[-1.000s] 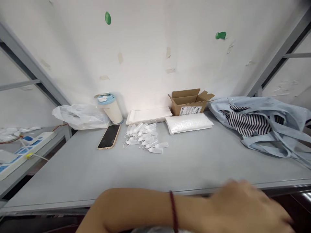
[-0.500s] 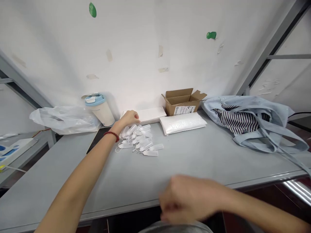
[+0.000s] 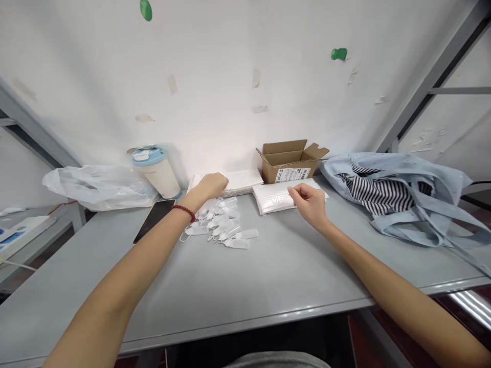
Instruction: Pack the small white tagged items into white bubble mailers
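Note:
My left hand (image 3: 209,187), a red bead bracelet on its wrist, lies with curled fingers on the stack of white flat sheets (image 3: 241,180) at the wall, just behind a heap of small clear plastic bottles (image 3: 222,224). My right hand (image 3: 309,203) pinches the near edge of a stack of clear plastic bags (image 3: 276,197) in front of an open cardboard box (image 3: 289,161). Whether the left hand grips a sheet is hidden.
A black phone (image 3: 153,220) lies left of the bottles. A cup with a blue lid (image 3: 155,171) and a crumpled plastic bag (image 3: 95,186) stand at the back left. A light blue cloth bag with striped fabric (image 3: 395,191) covers the right of the grey table (image 3: 245,281).
My right hand rose from the table's near edge to the stack of plastic bags. My left hand came from below the table edge out to the white sheets.

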